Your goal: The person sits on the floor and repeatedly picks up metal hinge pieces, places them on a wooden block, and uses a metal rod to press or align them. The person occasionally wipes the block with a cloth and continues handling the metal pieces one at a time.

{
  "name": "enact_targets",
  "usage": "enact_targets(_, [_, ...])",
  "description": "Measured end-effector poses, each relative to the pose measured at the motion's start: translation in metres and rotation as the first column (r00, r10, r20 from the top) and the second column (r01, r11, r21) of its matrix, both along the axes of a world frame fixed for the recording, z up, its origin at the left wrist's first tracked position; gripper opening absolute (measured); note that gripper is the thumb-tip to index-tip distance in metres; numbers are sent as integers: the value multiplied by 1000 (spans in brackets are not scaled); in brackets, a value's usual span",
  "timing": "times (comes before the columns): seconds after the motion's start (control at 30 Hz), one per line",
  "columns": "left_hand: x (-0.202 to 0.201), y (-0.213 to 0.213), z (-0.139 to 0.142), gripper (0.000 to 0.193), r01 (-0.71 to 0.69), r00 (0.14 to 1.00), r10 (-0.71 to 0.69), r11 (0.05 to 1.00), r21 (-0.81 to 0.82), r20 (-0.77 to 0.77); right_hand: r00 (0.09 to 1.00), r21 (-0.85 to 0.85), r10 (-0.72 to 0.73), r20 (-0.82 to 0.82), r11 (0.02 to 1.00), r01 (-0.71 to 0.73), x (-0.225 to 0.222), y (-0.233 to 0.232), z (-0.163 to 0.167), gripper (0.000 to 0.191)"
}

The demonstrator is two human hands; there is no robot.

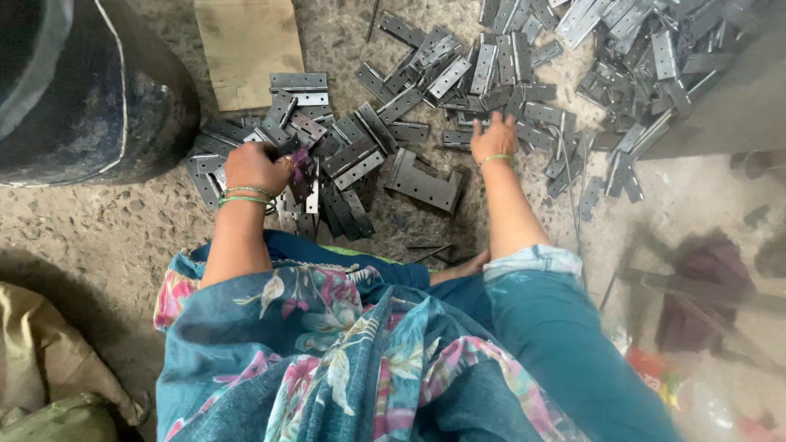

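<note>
Floral lap garment (352, 360) nearest; left hand (255, 168) closed on stiff, heavy-looking metal hinges (307, 176), right hand (494, 139) spread flat over the floor pile (524, 74), best gripped by leaf edges

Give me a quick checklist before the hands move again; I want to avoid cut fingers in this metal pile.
1. Left hand grip: closed on something among the hinges; exactly what, cannot tell.
2. Right hand free: ok, fingers spread, resting on the hinge pile.
3. Gloves: not ok, both hands bare.
4. Bangles clear of metal edges: ok.
5. Bare floor between knees and pile: not ok, loose thin rods lie near the legs.
6. Large dark drum clear of the left arm: ok, apart.
</note>
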State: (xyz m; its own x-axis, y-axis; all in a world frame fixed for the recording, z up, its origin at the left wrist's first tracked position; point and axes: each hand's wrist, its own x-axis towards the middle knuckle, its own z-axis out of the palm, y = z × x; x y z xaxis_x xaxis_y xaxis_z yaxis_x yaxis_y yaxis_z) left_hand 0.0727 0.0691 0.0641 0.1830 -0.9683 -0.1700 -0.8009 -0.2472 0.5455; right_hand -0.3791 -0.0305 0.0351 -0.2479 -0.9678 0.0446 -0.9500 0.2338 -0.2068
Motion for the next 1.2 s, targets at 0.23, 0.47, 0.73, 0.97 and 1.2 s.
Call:
enact_targets(0.23, [27,-29,-6,45,-105,990,91,984,142,104,971,-127,219,92,970,-207,93,-83,19,80])
enact_targets(0.47, [14,-34,12,52,-97,995,97,995,12,-4,994,58,105,-29,993,-103,146,-113,43,87])
enact_targets(0.73, [3,-43,27,43,-98,979,92,995,-27,-184,1000,-255,7,13,967,-3,115,-124,21,30])
enact_targets(0.97, [-46,-40,-5,43,56,855,-129,986,-158,-503,-52,182,-175,983,945,273,63,-40,24,23])
enact_targets(1.2, [-148,-22,-77,55,1,512,-136,987,-158,-848,-273,347,-363,891,932,-105,76,77,19,26])
